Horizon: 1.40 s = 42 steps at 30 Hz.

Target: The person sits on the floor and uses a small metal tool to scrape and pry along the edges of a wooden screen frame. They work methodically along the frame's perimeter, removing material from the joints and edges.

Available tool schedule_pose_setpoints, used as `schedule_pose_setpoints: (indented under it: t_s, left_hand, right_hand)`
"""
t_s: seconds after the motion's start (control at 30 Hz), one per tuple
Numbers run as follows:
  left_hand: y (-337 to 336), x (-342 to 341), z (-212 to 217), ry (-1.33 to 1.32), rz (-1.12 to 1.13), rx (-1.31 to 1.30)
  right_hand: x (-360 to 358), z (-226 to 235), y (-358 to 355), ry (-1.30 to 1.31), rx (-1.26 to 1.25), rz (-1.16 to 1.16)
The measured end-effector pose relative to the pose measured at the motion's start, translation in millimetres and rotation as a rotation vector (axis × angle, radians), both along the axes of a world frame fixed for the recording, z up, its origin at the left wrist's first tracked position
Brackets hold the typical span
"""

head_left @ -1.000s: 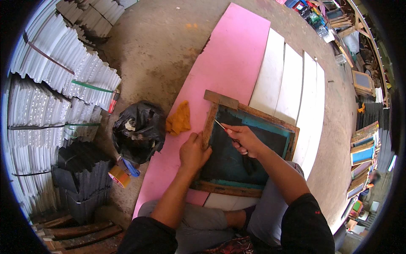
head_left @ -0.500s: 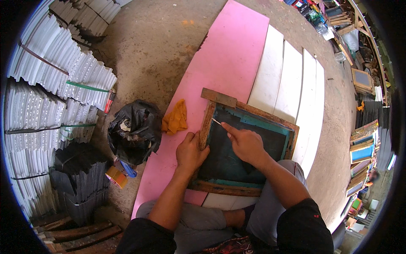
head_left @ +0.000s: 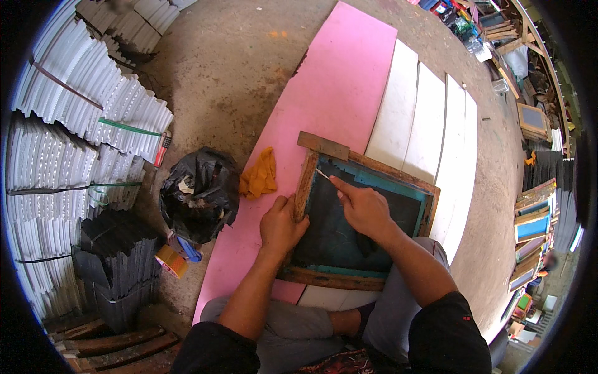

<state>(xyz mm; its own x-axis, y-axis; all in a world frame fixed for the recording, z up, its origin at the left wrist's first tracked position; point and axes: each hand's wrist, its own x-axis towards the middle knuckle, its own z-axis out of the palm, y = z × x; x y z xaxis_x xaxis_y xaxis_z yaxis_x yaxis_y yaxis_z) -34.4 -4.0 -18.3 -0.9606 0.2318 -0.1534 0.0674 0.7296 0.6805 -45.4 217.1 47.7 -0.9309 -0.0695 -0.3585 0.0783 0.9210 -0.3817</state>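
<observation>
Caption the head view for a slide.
Left hand gripping a frame, right hand holding a thin tool near the frame's upper left corner, orange cloth alongside.

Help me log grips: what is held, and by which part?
The left hand grips the rectangular brown wooden frame by its left side; the right hand holds a thin pale tool by its near end.

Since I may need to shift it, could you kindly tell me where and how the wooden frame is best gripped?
Probably by its far rail, right of the wooden slat, from the far side: that narrow bar is uncovered, while the left hand occupies the left rail.
</observation>
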Motion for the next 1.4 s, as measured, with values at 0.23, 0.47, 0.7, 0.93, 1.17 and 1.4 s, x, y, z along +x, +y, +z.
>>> schedule_pose_setpoints:
  t_s: [0.23,0.47,0.7,0.93,1.17,1.4]
  left_hand:
    - [0.8,1.9,-0.7,-0.004,0.009,0.021]
    - [0.1,1.3,-8.8,0.068,-0.027,0.01]
    - [-1.6,0.2,-7.3,0.047,-0.027,-0.011]
    - [-2.4,-1.1,-6.4,0.003,-0.04,-0.007]
    - [-1.3,1.1,-5.9,0.033,-0.022,0.001]
    - [0.6,-1.1,-3.3,0.002,-0.019,-0.008]
  right_hand:
    - [-10.1,25.3,-27.7,-0.137,0.315,0.095]
    - [-7.0,-2.7,0.1,-0.047,0.067,0.119]
    - [-9.7,-21.4,14.6,-0.134,-0.363,-0.074]
    - [-16.3,-16.3,26.0,-0.542,-0.888,-0.47]
    - [-14.8,8.2,13.7,-0.038,-0.135,-0.06]
    - [-18.5,0.4,13.0,-0.001,0.022,0.009]
